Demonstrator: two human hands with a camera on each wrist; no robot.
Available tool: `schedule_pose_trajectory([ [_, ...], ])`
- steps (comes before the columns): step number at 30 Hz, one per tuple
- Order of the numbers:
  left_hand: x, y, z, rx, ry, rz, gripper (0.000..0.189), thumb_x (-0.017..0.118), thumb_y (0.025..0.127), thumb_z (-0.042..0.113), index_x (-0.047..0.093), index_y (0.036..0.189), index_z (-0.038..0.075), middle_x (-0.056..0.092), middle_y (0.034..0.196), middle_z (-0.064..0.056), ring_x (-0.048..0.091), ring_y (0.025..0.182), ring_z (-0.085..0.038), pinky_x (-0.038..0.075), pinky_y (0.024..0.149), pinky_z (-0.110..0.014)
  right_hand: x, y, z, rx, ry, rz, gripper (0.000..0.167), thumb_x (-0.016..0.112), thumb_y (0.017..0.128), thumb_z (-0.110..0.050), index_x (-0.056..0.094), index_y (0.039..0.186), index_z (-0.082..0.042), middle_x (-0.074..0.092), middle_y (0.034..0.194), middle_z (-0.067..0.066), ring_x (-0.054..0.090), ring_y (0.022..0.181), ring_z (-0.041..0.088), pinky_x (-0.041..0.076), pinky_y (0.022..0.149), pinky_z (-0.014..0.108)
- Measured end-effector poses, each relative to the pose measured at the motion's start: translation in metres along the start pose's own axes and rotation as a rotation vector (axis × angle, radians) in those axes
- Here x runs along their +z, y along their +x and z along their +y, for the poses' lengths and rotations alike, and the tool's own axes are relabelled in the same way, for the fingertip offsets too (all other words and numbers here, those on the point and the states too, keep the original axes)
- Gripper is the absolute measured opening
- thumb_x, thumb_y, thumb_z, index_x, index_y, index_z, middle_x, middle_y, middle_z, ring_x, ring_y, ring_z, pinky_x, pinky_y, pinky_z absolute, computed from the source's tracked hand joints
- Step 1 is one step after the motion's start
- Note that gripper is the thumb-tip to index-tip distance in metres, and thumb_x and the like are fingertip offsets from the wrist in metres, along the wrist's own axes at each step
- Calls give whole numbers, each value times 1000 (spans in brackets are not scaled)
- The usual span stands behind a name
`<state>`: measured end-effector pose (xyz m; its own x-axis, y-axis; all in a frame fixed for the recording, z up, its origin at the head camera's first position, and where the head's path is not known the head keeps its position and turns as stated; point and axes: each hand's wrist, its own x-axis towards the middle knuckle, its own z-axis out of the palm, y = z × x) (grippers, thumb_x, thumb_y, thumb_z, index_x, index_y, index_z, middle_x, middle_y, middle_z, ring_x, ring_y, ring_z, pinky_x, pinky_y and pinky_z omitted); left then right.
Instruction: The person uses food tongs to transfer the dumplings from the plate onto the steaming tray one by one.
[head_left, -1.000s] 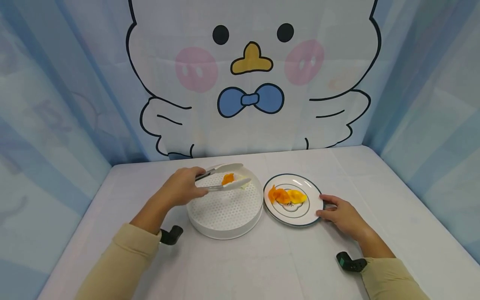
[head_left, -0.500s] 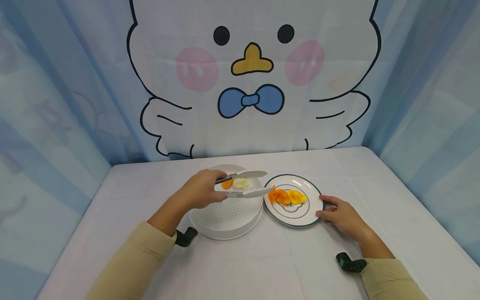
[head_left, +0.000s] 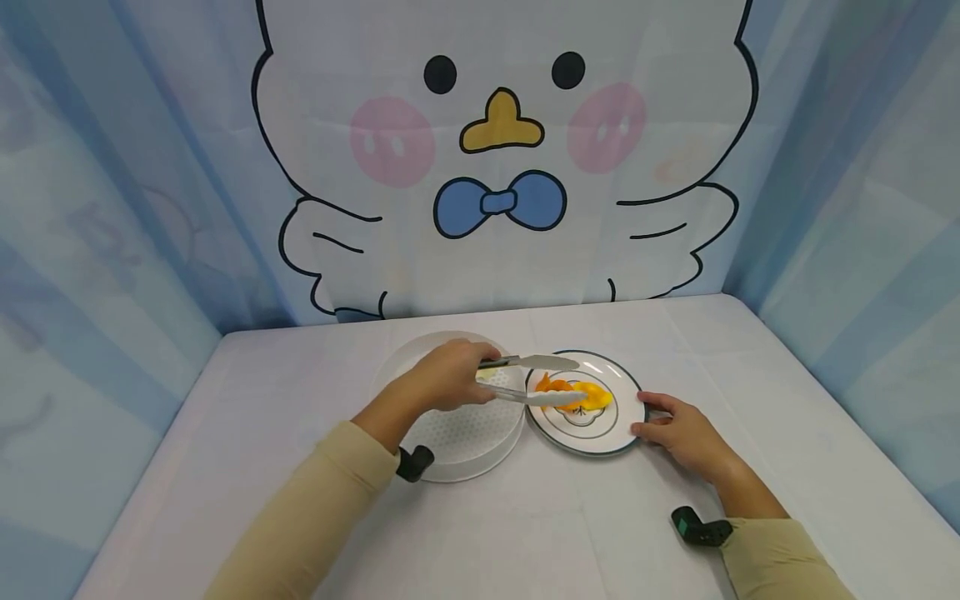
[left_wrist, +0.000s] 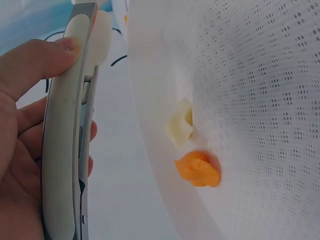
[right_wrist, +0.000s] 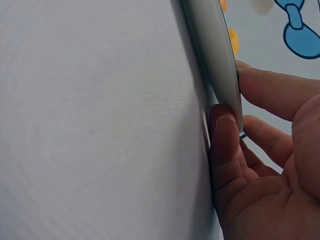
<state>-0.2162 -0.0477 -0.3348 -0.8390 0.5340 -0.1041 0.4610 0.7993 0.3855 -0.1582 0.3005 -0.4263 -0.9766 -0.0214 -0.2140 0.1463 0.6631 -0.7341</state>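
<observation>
Currently gripping a pair of slim, white-tipped silver tongs (head_left: 555, 399) in the left hand (head_left: 448, 377), pressing the handle with the thumb and holding the two arms parted. Reaching with the tips over the nine-o'clock half of a round white plate with a dark blue rim (head_left: 611, 431). Pinching that plate at its three-o'clock edge with the thumb and fingers of the right hand (head_left: 686, 429). Showing on the plate crinkled orange food (head_left: 555, 385) toward ten o'clock, partly hidden behind the tongs, and a smooth, bright yellow piece (head_left: 597, 396) near the centre. Holding the left hand above a round, white, perforated basket (head_left: 465, 442) at the plate's nine o'clock, just beside it. Revealing inside, in the left wrist view, a folded cream-white piece (left_wrist: 178, 125) and a crinkled orange piece (left_wrist: 198, 169) near the wall. Working at a white-covered table (head_left: 540, 533), in beige sleeves (head_left: 300, 521).
</observation>
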Motion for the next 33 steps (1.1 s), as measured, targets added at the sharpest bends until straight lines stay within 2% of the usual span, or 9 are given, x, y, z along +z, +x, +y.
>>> schedule_pose_trajectory([
  [3, 2, 8, 5, 9, 23, -16, 54, 78, 87, 25, 61, 136, 9, 65, 124, -4, 57, 104, -19, 48, 93, -36, 0, 0, 0, -6, -8, 4, 76, 73, 92, -33, 39, 149, 3, 42, 144, 28, 55, 97, 26, 49, 79, 33],
  [7, 4, 16, 10, 2, 44, -37, 54, 77, 88, 26, 60, 138, 11, 65, 126, -5, 57, 108, -20, 47, 96, -38, 0, 0, -1, -5, -6, 9, 75, 73, 92, -32, 40, 149, 3, 51, 134, 26, 56, 94, 26, 48, 78, 34],
  [13, 6, 26, 15, -14, 55, -59, 54, 76, 88, 26, 59, 138, 13, 66, 123, -5, 57, 104, -19, 48, 94, -37, 0, 0, -1, -5, 3, 10, 75, 74, 92, -31, 39, 149, 4, 51, 133, 26, 56, 95, 25, 49, 78, 33],
  [25, 15, 38, 23, -11, 83, -83, 50, 75, 88, 23, 61, 135, 14, 66, 119, -2, 55, 99, -17, 48, 89, -33, 0, 1, 1, -24, -7, 7, 77, 74, 91, -33, 40, 148, 5, 45, 141, 28, 56, 99, 27, 49, 78, 33],
  [33, 21, 41, 29, -11, 66, -98, 47, 76, 90, 26, 63, 133, 13, 67, 114, -1, 56, 91, -16, 49, 87, -30, 2, 1, 2, -31, 8, 17, 75, 75, 90, -30, 41, 147, 5, 54, 128, 24, 57, 91, 24, 49, 72, 31],
])
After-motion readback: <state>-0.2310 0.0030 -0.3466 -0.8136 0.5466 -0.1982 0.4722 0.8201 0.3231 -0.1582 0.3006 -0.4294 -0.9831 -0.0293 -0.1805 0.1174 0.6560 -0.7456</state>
